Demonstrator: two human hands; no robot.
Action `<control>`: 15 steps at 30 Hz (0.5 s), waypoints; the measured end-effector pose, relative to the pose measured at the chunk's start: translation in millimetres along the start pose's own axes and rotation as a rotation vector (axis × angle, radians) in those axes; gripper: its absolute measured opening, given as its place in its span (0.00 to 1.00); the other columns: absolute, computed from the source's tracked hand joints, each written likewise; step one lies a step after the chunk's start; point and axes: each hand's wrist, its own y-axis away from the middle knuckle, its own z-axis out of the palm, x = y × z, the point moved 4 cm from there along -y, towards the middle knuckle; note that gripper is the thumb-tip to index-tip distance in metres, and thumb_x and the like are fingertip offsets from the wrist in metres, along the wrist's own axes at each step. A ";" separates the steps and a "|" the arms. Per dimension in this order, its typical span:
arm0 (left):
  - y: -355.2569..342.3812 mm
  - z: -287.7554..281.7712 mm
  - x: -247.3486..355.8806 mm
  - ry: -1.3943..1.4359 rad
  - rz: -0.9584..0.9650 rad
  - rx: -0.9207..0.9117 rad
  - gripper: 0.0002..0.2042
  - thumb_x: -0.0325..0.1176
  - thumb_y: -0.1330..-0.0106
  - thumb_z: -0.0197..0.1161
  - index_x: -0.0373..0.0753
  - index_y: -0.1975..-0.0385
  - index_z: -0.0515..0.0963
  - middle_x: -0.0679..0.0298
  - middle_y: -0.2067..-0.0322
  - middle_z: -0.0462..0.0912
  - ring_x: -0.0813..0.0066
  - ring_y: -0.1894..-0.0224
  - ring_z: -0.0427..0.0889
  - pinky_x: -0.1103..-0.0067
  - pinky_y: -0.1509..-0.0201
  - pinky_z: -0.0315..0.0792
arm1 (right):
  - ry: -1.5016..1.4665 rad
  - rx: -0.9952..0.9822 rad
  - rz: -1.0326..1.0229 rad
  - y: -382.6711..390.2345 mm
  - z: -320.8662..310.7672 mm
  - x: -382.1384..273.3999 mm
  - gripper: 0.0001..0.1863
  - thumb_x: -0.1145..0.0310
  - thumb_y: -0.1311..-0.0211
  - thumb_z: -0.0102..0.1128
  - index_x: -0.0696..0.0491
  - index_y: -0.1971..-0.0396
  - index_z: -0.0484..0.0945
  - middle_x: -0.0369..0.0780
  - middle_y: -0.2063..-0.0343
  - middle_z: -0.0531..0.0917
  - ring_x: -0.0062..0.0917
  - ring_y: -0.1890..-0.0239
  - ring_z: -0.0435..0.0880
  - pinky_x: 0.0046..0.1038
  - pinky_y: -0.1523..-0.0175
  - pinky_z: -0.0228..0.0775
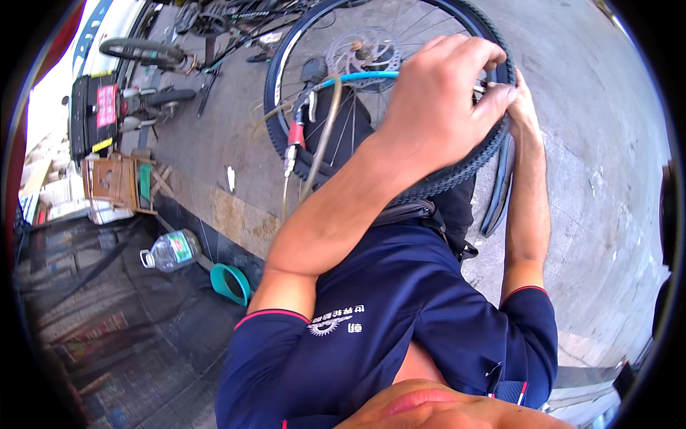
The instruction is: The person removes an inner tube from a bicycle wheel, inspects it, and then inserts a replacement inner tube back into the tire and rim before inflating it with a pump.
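A bicycle wheel (493, 139) with a black knobby tire and a brake disc (364, 57) stands tilted in front of my body. My left hand (450, 96) reaches across it and is closed over the right part of the tire, fingers over the tread and thumb toward the inner side. My right hand (523, 107) grips the same part from the outer side; the tire and my left hand hide some of its fingers. A red and silver air inflator (296, 132) with a lever lies against the wheel's left side, joined to a blue hose (368, 75).
A dark rubber strip (499, 196) lies on the floor beside my right forearm. To the left are a clear plastic bottle (171, 250), a green bowl (230, 284) and a wooden stool (118, 182). Farther off stand a black box (93, 118) and bicycle parts (146, 51).
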 end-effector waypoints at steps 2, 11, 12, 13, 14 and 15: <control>38.4 -76.3 16.5 0.094 -0.108 0.085 0.12 0.31 0.35 0.72 0.34 0.55 0.82 0.59 0.61 0.88 0.71 0.58 0.87 0.78 0.53 0.79 | 0.055 0.051 0.025 12.1 -3.4 -12.3 0.41 0.82 0.43 0.63 0.61 0.29 0.58 0.47 0.64 0.87 0.28 0.72 0.89 0.27 0.71 0.85; 172.7 -135.3 -172.3 -0.642 -0.900 -0.136 0.39 0.53 0.42 0.76 0.29 0.39 0.74 0.43 0.51 0.85 0.51 0.47 0.86 0.65 0.40 0.77 | 0.070 0.025 0.043 25.0 25.4 -24.9 0.40 0.83 0.42 0.62 0.57 0.28 0.58 0.48 0.63 0.87 0.27 0.73 0.88 0.27 0.71 0.85; 165.8 -131.1 -174.9 -0.677 -0.865 -0.210 0.42 0.54 0.44 0.76 0.29 0.37 0.72 0.40 0.44 0.81 0.46 0.41 0.81 0.61 0.36 0.74 | 0.058 0.020 0.041 22.4 23.7 -23.0 0.41 0.84 0.42 0.62 0.57 0.27 0.58 0.48 0.63 0.87 0.27 0.73 0.88 0.27 0.72 0.85; 166.7 -129.8 -181.6 -0.599 -0.880 -0.218 0.42 0.53 0.44 0.76 0.29 0.36 0.71 0.40 0.44 0.81 0.46 0.40 0.81 0.61 0.36 0.74 | 0.060 0.030 0.039 22.4 22.8 -23.1 0.41 0.84 0.42 0.62 0.56 0.27 0.58 0.48 0.63 0.87 0.27 0.73 0.88 0.27 0.72 0.85; 167.2 -130.7 -186.4 -0.523 -0.896 -0.225 0.43 0.53 0.44 0.76 0.29 0.35 0.71 0.39 0.43 0.81 0.46 0.40 0.81 0.62 0.35 0.73 | 0.061 0.039 0.038 23.3 22.9 -23.6 0.41 0.84 0.42 0.62 0.56 0.27 0.58 0.48 0.63 0.87 0.27 0.72 0.88 0.27 0.72 0.85; 169.3 -129.9 -188.2 -0.470 -0.917 -0.253 0.43 0.52 0.44 0.76 0.29 0.34 0.69 0.39 0.43 0.80 0.46 0.39 0.81 0.62 0.34 0.73 | 0.061 0.046 0.036 24.2 23.1 -24.3 0.41 0.84 0.42 0.62 0.56 0.27 0.57 0.48 0.62 0.87 0.27 0.72 0.88 0.27 0.72 0.85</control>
